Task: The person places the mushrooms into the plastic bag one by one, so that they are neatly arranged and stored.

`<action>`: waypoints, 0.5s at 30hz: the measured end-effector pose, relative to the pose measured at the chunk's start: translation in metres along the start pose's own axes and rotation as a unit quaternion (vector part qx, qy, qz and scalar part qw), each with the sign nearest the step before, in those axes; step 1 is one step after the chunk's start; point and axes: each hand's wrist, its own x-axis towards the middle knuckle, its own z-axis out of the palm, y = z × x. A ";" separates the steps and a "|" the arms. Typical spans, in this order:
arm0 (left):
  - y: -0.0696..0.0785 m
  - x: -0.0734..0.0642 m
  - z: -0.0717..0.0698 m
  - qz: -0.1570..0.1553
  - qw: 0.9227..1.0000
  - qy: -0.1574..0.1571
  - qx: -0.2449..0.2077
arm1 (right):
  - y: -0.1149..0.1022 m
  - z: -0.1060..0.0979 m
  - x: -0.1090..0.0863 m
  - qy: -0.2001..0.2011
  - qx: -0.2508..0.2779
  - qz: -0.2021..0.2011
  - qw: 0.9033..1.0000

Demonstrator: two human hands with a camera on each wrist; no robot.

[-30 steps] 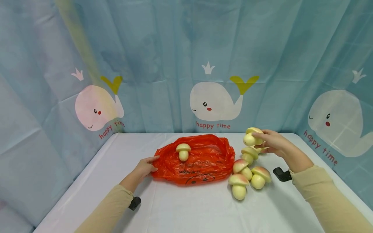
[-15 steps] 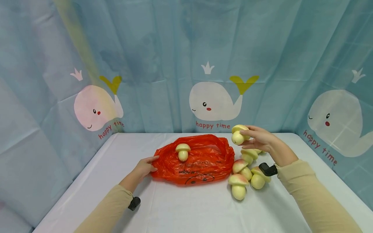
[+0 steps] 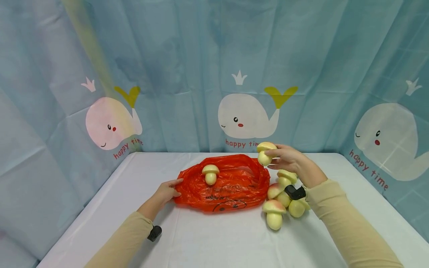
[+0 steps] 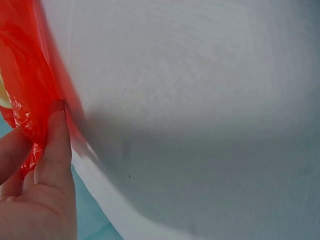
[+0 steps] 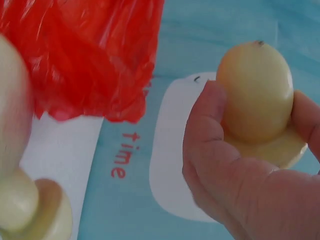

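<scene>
A red plastic bag (image 3: 231,186) lies spread on the table, its mouth open, with one pale yellow toy mushroom (image 3: 210,175) inside. At the bag's left edge my left hand (image 3: 166,192) pinches the film; the left wrist view shows thumb and fingers on either side of the red plastic (image 4: 25,75). My right hand (image 3: 289,160) grips another yellow toy mushroom (image 3: 264,158) by its stem and cap, raised just over the bag's right rim. In the right wrist view this mushroom (image 5: 256,92) sits between thumb and fingers, stem end toward the camera.
Several more toy mushrooms, some with pinkish caps, lie right of the bag, such as the front one (image 3: 275,216). The right wrist partly covers that group. A blue whale-print curtain (image 3: 187,74) stands behind the white table (image 3: 218,242).
My right hand has carried the yellow mushroom left from above the group to the bag's right rim. The left hand and the bag have stayed put.
</scene>
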 end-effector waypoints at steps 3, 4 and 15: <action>0.000 -0.001 0.000 0.003 1.000 0.000 0.002 | 0.000 0.006 0.005 0.002 0.010 0.014 1.000; 0.000 -0.001 0.000 0.003 1.000 -0.001 0.002 | 0.000 0.008 0.006 0.002 0.013 0.018 1.000; 0.002 0.000 0.000 0.003 1.000 0.002 0.007 | 0.004 0.024 0.021 -0.010 0.032 0.045 0.998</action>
